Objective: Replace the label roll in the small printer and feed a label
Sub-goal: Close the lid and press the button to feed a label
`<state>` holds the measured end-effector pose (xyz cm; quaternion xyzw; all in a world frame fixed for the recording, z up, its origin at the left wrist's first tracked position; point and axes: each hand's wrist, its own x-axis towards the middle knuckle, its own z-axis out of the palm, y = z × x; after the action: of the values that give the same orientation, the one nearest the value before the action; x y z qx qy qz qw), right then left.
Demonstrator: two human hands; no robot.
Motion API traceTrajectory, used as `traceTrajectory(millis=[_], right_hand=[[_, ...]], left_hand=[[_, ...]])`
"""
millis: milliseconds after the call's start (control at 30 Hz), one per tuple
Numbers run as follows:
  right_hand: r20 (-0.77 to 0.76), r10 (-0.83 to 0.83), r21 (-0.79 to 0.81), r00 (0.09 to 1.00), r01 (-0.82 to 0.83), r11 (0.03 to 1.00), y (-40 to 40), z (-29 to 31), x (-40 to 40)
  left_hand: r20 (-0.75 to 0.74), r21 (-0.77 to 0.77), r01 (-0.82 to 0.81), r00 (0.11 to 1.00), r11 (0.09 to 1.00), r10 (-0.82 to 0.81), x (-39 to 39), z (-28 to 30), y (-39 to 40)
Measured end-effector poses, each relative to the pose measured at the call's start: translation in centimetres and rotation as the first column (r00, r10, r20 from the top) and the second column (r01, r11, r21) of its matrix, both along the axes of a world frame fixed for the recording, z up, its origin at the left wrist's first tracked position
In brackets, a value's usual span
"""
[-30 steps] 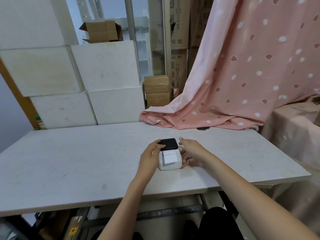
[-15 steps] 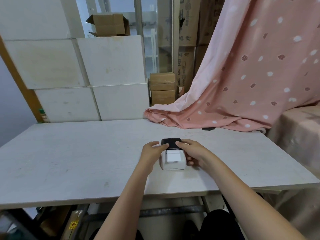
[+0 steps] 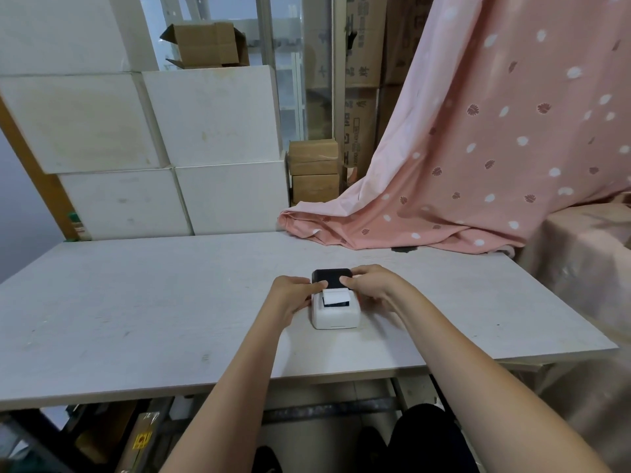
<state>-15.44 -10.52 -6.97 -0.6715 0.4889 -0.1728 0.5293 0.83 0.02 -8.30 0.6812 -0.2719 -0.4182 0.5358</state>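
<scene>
I see the small white printer (image 3: 335, 314) on the desk (image 3: 136, 302), near its front edge and a little right of the middle. Its black lid (image 3: 329, 278) is at the back, and a white label (image 3: 336, 297) comes out of the slot below it. My left hand (image 3: 290, 295) holds the left side, thumb on the lid corner. My right hand (image 3: 372, 285) holds the right side, fingers curled around it. The roll inside is hidden from me, and I cannot tell if the lid is fully closed. Compared with one second ago, both hands came closer onto the lid. Behind the desk hangs a pink curtain (image 3: 495, 148).
</scene>
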Motion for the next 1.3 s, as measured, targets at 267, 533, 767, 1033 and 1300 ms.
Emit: traceTrajectory(millis=[267, 533, 767, 1033, 1300], right_hand=[[0.223, -0.154, 0.054, 0.963, 0.145, 0.988, 3.1, -1.4, -1.3], [0.352, -0.041, -0.147, 0.935, 0.099, 0.984, 8.9, -1.4, -3.1], [0.38, -0.097, -0.162, 0.92, 0.17, 0.972, 9.3, -2.1, -2.3], [0.336, -0.26, 0.173, 0.905, 0.212, 0.962, 6.1, -1.8, -1.9], [0.343, -0.161, 0.018, 0.925, 0.165, 0.986, 7.2, -1.4, -2.1]], left_hand=[[-0.086, -0.114, -0.089, 0.993, 0.99, 0.079, -2.0, -0.7, 2.8], [0.128, -0.19, -0.006, 0.991, 0.982, 0.031, -4.3, -1.7, 6.2], [0.272, -0.197, -0.024, 0.959, 0.98, 0.079, -5.3, -1.6, 7.0], [0.264, -0.234, -0.013, 0.961, 0.972, 0.076, -5.2, -1.5, 7.1], [0.304, -0.221, -0.009, 0.95, 0.975, 0.078, -4.9, -1.7, 6.7]])
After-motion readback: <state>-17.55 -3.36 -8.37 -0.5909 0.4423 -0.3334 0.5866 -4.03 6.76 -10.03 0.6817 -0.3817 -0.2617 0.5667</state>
